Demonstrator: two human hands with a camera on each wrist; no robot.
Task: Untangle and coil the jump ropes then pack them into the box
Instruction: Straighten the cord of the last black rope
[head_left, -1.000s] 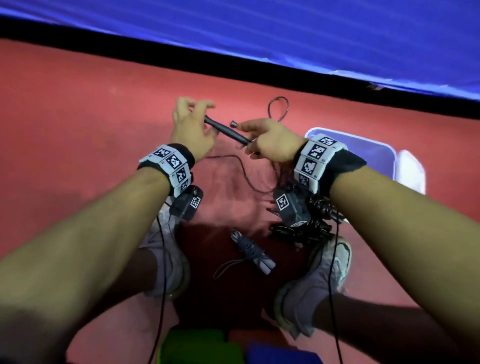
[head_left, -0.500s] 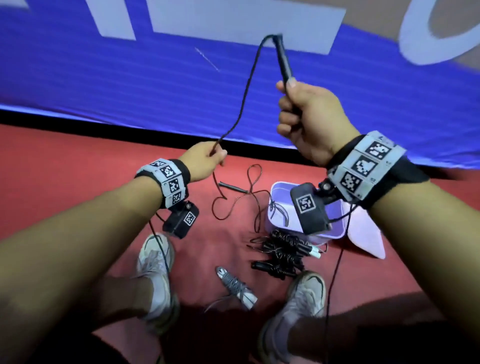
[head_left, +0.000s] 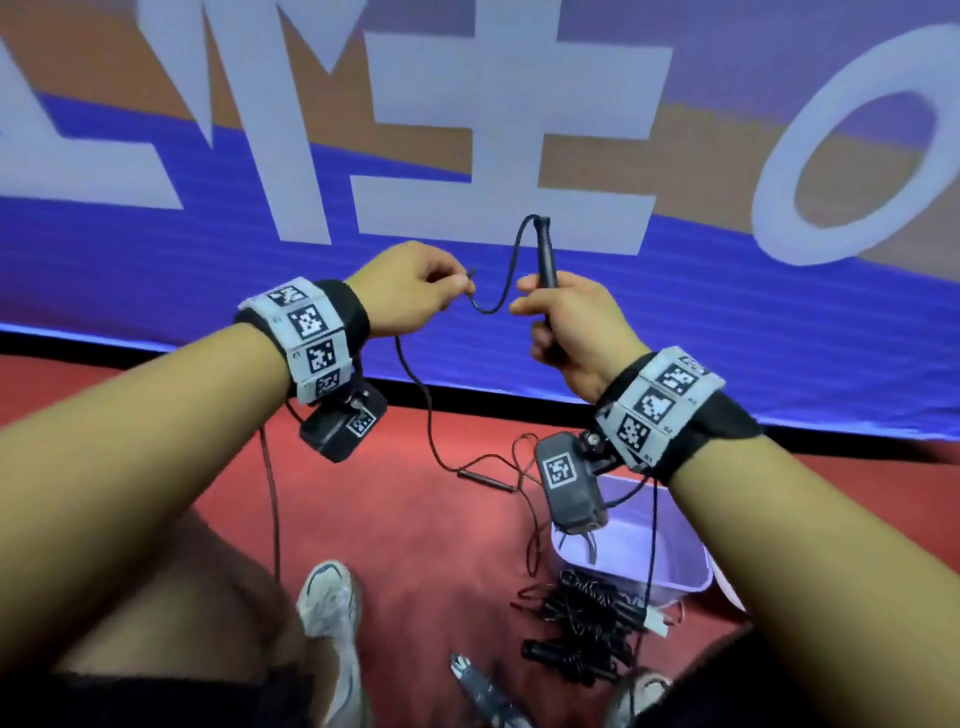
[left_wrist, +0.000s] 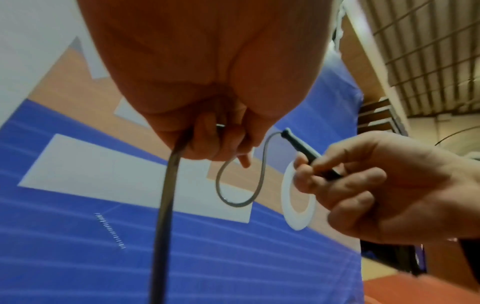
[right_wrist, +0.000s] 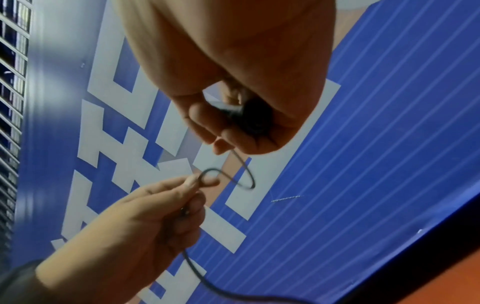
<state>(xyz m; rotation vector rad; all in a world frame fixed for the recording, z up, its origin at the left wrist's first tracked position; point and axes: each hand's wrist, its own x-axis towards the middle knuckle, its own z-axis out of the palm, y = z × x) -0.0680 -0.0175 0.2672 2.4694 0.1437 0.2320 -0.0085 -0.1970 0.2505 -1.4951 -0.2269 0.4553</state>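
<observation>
My right hand (head_left: 566, 322) grips a black jump rope handle (head_left: 546, 260) upright at chest height. Its thin black cord (head_left: 488, 306) loops down to my left hand (head_left: 415, 296), which pinches the cord close beside the right. Below the left hand the cord hangs to the red floor, where the rope's other handle (head_left: 485, 480) lies. In the left wrist view the same handle (left_wrist: 309, 151) and the short cord loop (left_wrist: 233, 197) show between both hands. A pale purple box (head_left: 675, 566) stands on the floor at the lower right, with a pile of coiled black ropes (head_left: 582, 634) in front of it.
A blue banner wall (head_left: 156, 270) with white shapes rises just beyond the red floor (head_left: 415, 545). My two shoes (head_left: 332, 613) are planted near the bottom. A grey and white rope bundle (head_left: 483, 691) lies between them. Thin wrist-camera cables hang from both arms.
Both hands rose together; my left hand slid up the cord toward the right, leaving only a short loop between them. The view tilted up toward the banner.
</observation>
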